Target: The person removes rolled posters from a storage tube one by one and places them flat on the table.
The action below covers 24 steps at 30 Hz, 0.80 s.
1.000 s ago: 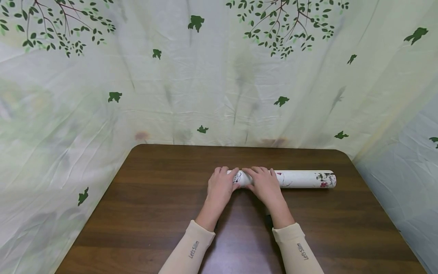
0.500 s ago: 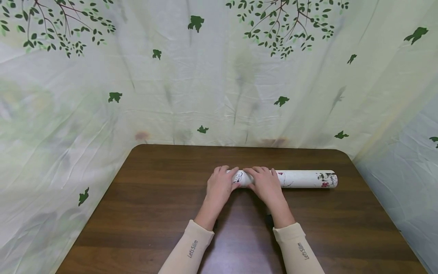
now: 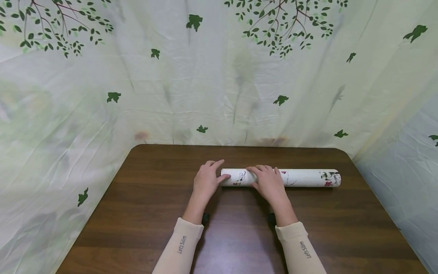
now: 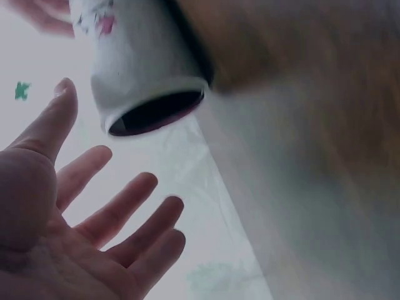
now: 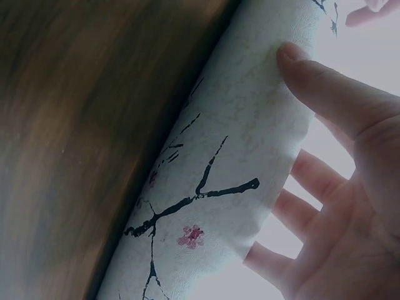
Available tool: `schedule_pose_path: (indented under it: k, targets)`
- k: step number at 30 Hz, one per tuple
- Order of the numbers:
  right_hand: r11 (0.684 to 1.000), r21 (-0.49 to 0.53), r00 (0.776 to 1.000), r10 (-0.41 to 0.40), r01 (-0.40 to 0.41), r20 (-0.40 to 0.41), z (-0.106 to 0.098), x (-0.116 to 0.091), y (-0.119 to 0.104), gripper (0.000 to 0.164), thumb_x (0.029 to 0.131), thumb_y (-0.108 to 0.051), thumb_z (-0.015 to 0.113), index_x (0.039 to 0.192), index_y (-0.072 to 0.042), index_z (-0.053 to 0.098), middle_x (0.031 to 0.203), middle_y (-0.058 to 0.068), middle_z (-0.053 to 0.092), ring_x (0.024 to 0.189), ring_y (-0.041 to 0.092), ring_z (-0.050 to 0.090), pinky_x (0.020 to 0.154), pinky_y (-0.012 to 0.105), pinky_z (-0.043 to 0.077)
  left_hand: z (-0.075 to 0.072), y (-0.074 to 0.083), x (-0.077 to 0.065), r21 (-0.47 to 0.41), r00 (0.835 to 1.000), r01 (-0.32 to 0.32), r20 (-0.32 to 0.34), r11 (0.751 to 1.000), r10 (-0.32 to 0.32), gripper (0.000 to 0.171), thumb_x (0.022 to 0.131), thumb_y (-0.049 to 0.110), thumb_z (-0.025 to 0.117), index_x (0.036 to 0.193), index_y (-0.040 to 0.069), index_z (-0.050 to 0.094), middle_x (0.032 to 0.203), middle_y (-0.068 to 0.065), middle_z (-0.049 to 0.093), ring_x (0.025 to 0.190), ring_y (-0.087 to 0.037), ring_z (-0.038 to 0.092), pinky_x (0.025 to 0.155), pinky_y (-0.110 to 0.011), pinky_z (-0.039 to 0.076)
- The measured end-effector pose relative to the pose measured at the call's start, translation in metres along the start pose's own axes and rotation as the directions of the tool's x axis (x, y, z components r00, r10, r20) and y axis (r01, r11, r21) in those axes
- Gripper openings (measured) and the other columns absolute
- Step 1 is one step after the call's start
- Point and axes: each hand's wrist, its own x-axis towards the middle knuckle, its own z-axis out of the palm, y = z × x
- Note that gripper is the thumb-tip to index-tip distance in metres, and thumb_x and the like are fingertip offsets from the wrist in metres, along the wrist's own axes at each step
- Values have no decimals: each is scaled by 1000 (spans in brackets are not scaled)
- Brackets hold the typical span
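Note:
A white wallpaper roll [image 3: 304,177], printed with dark branches and pink blossoms, lies crosswise on the brown table [image 3: 157,213]. My right hand [image 3: 270,184] grips it left of its middle, thumb on the near side and fingers over the top. In the right wrist view the thumb presses the textured paper while the other fingers pass partly behind the roll. Beside the roll's left end is my left hand [image 3: 204,182], fingers spread and thumb pointing to that end. The left wrist view shows this hand [image 4: 69,250] apart from the roll's dark hollow end [image 4: 156,112].
A pale cloth with green leaf prints [image 3: 219,83] hangs behind the table and along both sides. The far table edge [image 3: 239,146] runs a little beyond the roll. Dark wrist straps show under both cream sleeves [image 3: 186,243].
My left hand has come off the roll and moved left, uncovering its left end. The roll has shifted slightly right, and my right hand has moved with it, keeping its grip.

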Motion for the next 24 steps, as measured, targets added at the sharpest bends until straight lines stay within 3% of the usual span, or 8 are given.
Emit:
schedule_pose_path:
  k: [5, 8, 11, 18, 20, 24]
  targets:
    - [1000, 6, 1000, 4, -4, -2, -1, 0, 4, 58, 93, -32, 83, 147, -30, 63, 147, 9, 66, 140, 41, 56, 118, 73, 36, -8, -10, 4, -180, 998, 67, 32, 981, -62, 56, 96, 44, 77, 146, 21, 66, 134, -13, 72, 125, -34, 68, 102, -55, 56]
    - [1000, 8, 1000, 8, -8, -4, -1, -1, 7, 58, 93, -32, 83, 147, -30, 63, 147, 9, 66, 140, 41, 56, 118, 72, 36, -10, -11, 5, -312, 991, 135, 61, 941, -122, 48, 99, 41, 74, 144, 22, 68, 125, -10, 76, 118, -30, 71, 99, -52, 57]
    - [1000, 10, 1000, 14, -14, -2, -1, -1, 9, 59, 93, -32, 83, 148, -29, 62, 148, 9, 65, 141, 41, 55, 118, 72, 36, -10, -9, 6, -430, 979, 205, 92, 879, -183, 42, 101, 38, 73, 140, 22, 71, 118, -7, 79, 114, -27, 72, 94, -45, 57]
    - [999, 21, 1000, 25, -24, -4, -1, -1, 11, 59, 92, -30, 84, 147, -29, 63, 147, 9, 66, 141, 40, 55, 119, 73, 35, -1, -7, 8, -640, 941, 337, 213, 690, -262, 39, 102, 26, 72, 140, 17, 70, 116, -15, 80, 106, -37, 74, 70, -26, 46]
    - [999, 23, 1000, 28, -28, -2, -1, -1, 11, 59, 92, -30, 84, 147, -28, 63, 147, 9, 65, 142, 40, 54, 119, 73, 34, 4, -9, 8, -672, 934, 357, 244, 649, -261, 41, 102, 21, 71, 142, 14, 69, 116, -17, 80, 105, -38, 74, 71, -26, 49]
    - [999, 29, 999, 32, -32, 0, 0, -1, 11, 59, 92, -30, 84, 147, -29, 63, 147, 9, 65, 142, 40, 54, 119, 73, 34, 15, -14, 8, -715, 933, 360, 273, 600, -235, 44, 101, 16, 71, 145, 10, 66, 119, -19, 79, 101, -30, 74, 84, -34, 57]
